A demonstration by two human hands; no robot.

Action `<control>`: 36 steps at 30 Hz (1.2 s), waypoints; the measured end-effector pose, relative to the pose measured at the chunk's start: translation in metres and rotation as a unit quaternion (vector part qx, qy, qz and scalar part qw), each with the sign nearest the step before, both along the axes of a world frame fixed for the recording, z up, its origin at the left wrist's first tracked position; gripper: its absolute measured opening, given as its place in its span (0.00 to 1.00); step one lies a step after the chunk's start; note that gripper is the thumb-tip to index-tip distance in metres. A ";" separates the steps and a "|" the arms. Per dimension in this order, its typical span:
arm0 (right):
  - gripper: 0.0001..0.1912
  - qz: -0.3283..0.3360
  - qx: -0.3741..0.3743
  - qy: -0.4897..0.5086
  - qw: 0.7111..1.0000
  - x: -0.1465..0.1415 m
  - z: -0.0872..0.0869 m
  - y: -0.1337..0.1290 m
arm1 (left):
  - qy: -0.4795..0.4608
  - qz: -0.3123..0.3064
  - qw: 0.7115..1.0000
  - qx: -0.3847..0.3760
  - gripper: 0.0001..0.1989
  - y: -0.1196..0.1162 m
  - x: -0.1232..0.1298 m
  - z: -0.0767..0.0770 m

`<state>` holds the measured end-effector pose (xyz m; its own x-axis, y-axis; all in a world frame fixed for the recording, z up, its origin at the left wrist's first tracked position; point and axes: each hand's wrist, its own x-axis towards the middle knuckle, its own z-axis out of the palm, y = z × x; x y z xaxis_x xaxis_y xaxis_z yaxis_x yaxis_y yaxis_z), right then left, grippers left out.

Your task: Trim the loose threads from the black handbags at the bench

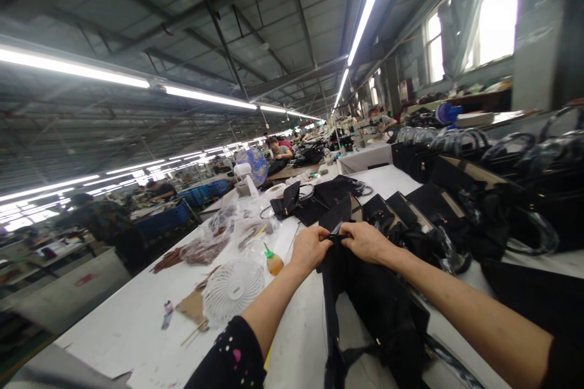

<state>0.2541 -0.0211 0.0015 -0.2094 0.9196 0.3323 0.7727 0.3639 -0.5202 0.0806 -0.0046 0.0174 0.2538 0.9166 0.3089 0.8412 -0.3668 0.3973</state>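
Both of my hands meet at the top edge of a black handbag [378,298] on the white table. My left hand [312,248] pinches that edge from the left, thumb and fingers closed on the black material. Just to the right, my right hand [365,242] grips the same edge, fingertips curled over it. The bag hangs and spreads from my hands toward me, its lower part lying on the table. Beyond my hands lie more black bags [326,197] with plastic-wrapped handles. Left of my left hand stands a small bottle of amber liquid [274,264] with a green nozzle.
A white round fan [235,290] lies left of my left forearm, beside a piece of cardboard [192,306]. Clear plastic bags with brown strips [207,249] sit behind it. A blue-and-white fan [252,167] stands farther back. Many black bags [479,206] crowd the right side. Other people work far off.
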 end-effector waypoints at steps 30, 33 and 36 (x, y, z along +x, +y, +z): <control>0.10 -0.026 -0.010 -0.119 0.992 -0.009 0.013 0.013 | -0.062 -0.026 0.991 -0.114 0.11 0.009 -0.003 -0.009; 0.09 -0.020 -0.023 -0.104 0.994 -0.005 0.011 0.016 | -0.042 -0.005 0.995 -0.094 0.10 0.009 -0.001 -0.007; 0.11 -0.001 -0.029 -0.089 0.996 0.000 0.009 0.013 | -0.027 0.017 0.997 -0.071 0.09 0.007 0.001 -0.005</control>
<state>0.2545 -0.0076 0.0101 -0.2593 0.9367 0.2354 0.8552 0.3359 -0.3946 0.0815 0.0026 0.0124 0.2087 0.9596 0.1887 0.8277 -0.2761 0.4886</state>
